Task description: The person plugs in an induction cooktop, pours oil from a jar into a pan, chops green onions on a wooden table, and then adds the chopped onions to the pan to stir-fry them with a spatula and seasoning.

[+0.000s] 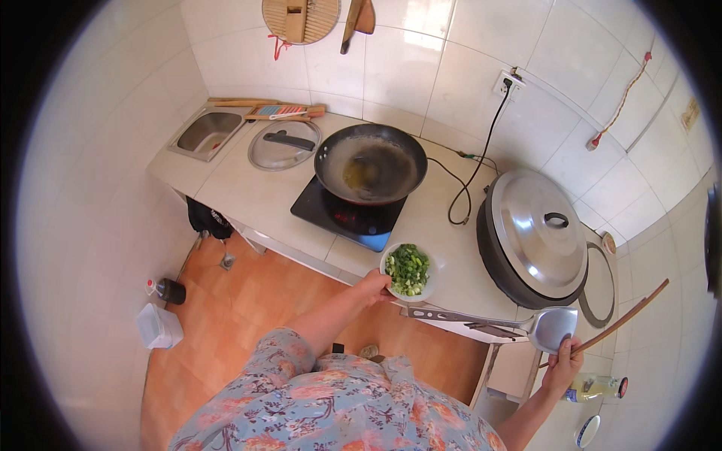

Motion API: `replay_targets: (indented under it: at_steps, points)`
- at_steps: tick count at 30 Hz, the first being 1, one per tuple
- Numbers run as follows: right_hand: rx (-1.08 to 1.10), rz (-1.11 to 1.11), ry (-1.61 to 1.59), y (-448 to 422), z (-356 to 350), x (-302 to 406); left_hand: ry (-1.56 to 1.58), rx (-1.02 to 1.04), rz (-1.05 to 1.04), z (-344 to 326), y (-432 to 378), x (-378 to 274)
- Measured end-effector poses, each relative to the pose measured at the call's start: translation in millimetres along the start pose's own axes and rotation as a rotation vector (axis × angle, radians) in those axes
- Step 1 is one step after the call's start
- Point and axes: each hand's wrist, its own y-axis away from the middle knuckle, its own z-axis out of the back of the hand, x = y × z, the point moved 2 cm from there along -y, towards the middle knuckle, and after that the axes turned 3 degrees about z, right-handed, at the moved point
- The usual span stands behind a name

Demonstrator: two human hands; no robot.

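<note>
My left hand [374,287] grips the rim of a white bowl [434,279] at the counter's front edge. Chopped green onions [408,269] fill the bowl. In my right hand [564,363] is a metal wok spatula [551,330], held by its blade, with the slotted handle pointing left. A thin brown stick [626,315] passes behind that hand; whether the hand also holds it is unclear. Beyond the bowl, a dark wok [389,163] with a little yellowish liquid [359,173] at its bottom rests on a black induction cooker [350,217], whose display glows red.
A glass lid [276,155] lies left of the wok, near a small steel sink [211,132]. At right stands a large pot with a domed metal lid [533,242]. A black power cord [488,146] runs to a wall socket [507,83]. A glass bottle [592,389] is beside my right forearm.
</note>
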Motion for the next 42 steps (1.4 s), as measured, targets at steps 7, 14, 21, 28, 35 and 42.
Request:
replay_targets:
  at_steps: [7, 14, 21, 28, 35, 42]
  points:
    - [-0.044, 0.017, -0.072, -9, -33, 6, 0.078, 0.105, 0.064, 1, -24, -23]
    - [-0.12, 0.005, -0.096, 6, -86, 18, -0.262, 0.274, 0.262, 32, 2, -48]
    - [-0.328, -0.062, -0.019, 34, -135, 28, -1.242, 0.033, -0.606, 132, 54, -301]
    - [-0.346, -0.068, -0.064, 58, -183, 23, -2.221, -0.146, -0.56, 186, 14, -391]
    - [-0.371, -0.098, -0.048, 72, -178, 25, -2.006, 0.118, -0.231, 166, 35, -388]
    - [-0.362, -0.07, -0.098, 61, -170, 17, -1.857, 0.102, 0.073, 132, 87, -404]
